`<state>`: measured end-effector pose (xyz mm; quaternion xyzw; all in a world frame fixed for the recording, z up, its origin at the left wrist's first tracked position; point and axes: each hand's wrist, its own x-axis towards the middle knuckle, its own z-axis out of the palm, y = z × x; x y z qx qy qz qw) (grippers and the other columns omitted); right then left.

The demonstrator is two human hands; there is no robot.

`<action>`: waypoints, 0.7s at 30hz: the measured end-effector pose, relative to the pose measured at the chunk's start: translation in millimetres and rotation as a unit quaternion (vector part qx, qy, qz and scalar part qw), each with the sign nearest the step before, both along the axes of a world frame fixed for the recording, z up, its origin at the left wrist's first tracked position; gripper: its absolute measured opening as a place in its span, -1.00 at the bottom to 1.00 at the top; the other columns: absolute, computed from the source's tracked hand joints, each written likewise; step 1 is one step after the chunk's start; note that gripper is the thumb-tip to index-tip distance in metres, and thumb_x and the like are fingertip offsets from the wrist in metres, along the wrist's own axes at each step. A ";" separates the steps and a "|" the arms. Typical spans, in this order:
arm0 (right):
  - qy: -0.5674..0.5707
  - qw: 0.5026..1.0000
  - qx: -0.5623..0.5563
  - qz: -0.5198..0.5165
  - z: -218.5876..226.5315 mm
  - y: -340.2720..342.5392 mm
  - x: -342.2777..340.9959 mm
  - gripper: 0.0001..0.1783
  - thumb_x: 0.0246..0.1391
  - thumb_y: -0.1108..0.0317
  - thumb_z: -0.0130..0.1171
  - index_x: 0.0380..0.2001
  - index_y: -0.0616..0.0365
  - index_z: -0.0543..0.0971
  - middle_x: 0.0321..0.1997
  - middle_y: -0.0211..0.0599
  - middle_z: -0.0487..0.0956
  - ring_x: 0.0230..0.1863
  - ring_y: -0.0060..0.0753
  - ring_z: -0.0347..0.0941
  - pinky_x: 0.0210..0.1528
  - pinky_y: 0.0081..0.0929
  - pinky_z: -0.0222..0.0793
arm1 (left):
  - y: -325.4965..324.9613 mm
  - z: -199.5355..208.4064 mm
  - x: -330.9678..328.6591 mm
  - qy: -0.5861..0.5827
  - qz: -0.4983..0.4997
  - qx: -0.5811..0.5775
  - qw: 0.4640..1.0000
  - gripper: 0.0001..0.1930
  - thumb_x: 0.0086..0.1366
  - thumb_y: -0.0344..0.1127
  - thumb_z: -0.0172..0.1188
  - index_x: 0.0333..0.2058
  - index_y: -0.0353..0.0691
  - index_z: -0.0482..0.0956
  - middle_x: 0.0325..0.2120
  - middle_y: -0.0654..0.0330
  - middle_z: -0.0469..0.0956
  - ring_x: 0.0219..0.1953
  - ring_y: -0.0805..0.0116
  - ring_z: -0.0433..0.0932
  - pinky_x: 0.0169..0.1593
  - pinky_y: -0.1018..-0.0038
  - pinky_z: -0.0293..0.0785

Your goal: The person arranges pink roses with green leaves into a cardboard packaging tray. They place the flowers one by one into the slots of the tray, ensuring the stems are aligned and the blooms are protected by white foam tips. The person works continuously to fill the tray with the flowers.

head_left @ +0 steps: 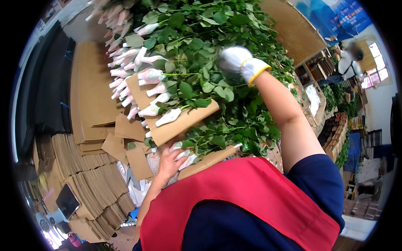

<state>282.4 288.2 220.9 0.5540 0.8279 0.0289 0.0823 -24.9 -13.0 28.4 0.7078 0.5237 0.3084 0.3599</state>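
My bare left hand (pixel 168 162) has its fingers closed about the heads of netted roses (pixel 187 162) low in the middle, beside a corrugated cardboard sheet (pixel 184 124). Their leafy stems run to the right. On that sheet rests another rose (pixel 168 117), its bud in a white net sleeve. My right hand (pixel 235 60), in a white glove with a yellow cuff, is over the leaves (pixel 213 85) farther up. Motion blurs its fingers, so whether it holds a stem is hidden. Several more netted buds (pixel 148 76) lie in layers along the pile's left side.
Flat cardboard sheets (pixel 94 88) stand at the left, with stacked cardboard (pixel 83 167) below. Loose cardboard pieces (pixel 138 161) lie by my left arm. A brown board (pixel 293 31) rises behind the pile. Another person (pixel 347 62) is far off at the right.
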 end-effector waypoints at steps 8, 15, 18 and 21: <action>0.047 0.938 0.342 0.025 111.1 10.3 50.7 -0.71 0.03 0.28 0.18 -0.16 -0.04 0.69 -0.10 -0.22 0.69 -0.05 -0.10 0.61 0.13 -0.19 0.46 | -5.7 -2.1 4.7 0.010 0.019 0.063 0.998 -0.68 0.11 -0.26 0.45 -0.14 -0.12 0.70 0.15 -0.04 0.42 0.21 -0.13 0.37 0.24 0.13 0.33; 0.243 0.935 0.237 -0.106 188.4 -128.7 64.3 -0.74 0.23 0.25 0.17 -0.08 0.01 0.69 -0.22 -0.17 0.71 -0.30 -0.40 0.65 -0.24 -0.41 0.52 | 2.1 -8.7 1.5 -0.029 0.020 0.006 0.999 -0.37 0.09 -0.23 0.44 0.15 -0.17 0.48 0.13 -0.06 0.46 0.19 -0.10 0.42 0.24 0.16 0.36; 0.250 0.963 0.099 0.002 126.2 -157.1 89.1 -0.84 0.10 0.37 0.27 -0.22 -0.05 0.71 -0.38 -0.27 0.70 -0.44 -0.44 0.62 -0.37 -0.48 0.55 | 0.0 -4.8 -1.3 -0.010 0.042 -0.041 0.998 -0.32 0.04 -0.21 0.48 0.15 -0.19 0.47 0.07 -0.05 0.50 0.13 -0.06 0.46 0.20 0.19 0.40; 0.133 0.954 -0.258 -0.077 68.1 -177.3 45.4 -0.71 0.12 0.26 0.26 -0.09 0.05 0.67 -0.30 -0.18 0.71 -0.33 -0.36 0.68 -0.21 -0.38 0.62 | 2.4 -9.4 0.6 -0.018 0.041 -0.039 0.998 -0.33 0.04 -0.21 0.48 0.14 -0.21 0.48 0.04 -0.04 0.52 0.09 -0.05 0.49 0.16 0.20 0.44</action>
